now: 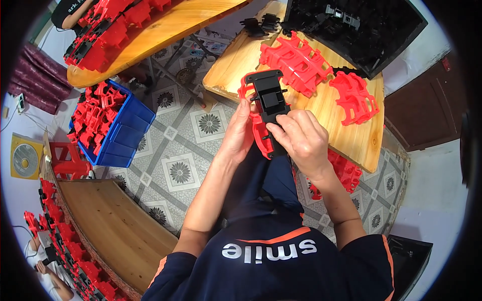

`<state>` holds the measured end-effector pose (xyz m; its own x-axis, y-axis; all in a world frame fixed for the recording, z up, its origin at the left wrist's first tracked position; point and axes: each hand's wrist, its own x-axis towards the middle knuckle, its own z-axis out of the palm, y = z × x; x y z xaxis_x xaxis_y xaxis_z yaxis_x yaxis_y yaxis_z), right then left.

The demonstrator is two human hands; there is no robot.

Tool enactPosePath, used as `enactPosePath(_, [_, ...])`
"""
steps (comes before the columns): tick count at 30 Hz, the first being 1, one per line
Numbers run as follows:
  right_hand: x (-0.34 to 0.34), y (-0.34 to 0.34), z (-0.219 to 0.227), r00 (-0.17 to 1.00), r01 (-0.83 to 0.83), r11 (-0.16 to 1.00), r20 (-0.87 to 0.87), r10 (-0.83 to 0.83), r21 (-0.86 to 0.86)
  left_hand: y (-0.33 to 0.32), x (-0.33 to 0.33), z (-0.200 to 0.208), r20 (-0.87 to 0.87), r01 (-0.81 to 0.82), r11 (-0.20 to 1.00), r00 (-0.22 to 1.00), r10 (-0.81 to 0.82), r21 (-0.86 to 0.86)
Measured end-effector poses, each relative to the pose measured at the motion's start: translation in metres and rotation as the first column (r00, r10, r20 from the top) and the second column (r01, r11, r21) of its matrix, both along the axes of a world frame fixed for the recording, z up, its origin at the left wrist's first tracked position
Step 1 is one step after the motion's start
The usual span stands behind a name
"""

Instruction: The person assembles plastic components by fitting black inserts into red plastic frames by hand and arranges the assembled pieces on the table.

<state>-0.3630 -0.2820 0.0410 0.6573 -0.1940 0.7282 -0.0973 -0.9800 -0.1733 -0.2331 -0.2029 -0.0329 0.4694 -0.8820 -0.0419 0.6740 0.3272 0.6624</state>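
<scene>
Two grips (241,133) (300,136), one casing (271,95), perhaps two tabletop frames (291,60) (346,86)

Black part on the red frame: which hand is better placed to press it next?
The right hand, probably: it is over the black part's near end, while the left hand holds the red frame's left side.

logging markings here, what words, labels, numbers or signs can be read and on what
Shirt: white lettering, upside down in view; wording not copied here.
Far person's sleeve: light lettering, cut off; not copied.
Black part, fan: no readable text.
</scene>
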Motion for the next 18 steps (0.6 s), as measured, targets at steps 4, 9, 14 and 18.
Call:
enactPosePath(4, [0.005,-0.007,-0.002,0.997,-0.051,0.999,-0.052,0.051,0.001,-0.004,-0.003,0.004,0.045,-0.047,0.998,0.998,0.049,-0.039])
enactPosePath(9, [0.026,-0.023,-0.002,0.969,-0.078,0.846,0.240,-0.061,0.528,0.004,-0.003,0.032,0.179,-0.100,0.995,0.979,0.101,-0.014])
enactPosePath(14, [0.037,-0.038,-0.026,0.981,-0.190,0.691,0.118,0.152,0.697,-0.009,-0.018,-0.003,0.534,-0.328,0.938,0.776,0.336,-0.114])
enactPosePath(18, [0.047,-0.023,-0.038,0.872,-0.355,0.334,0.180,0.456,0.873,0.041,-0.002,0.022,0.205,-0.464,0.879,0.855,0.477,-0.108])
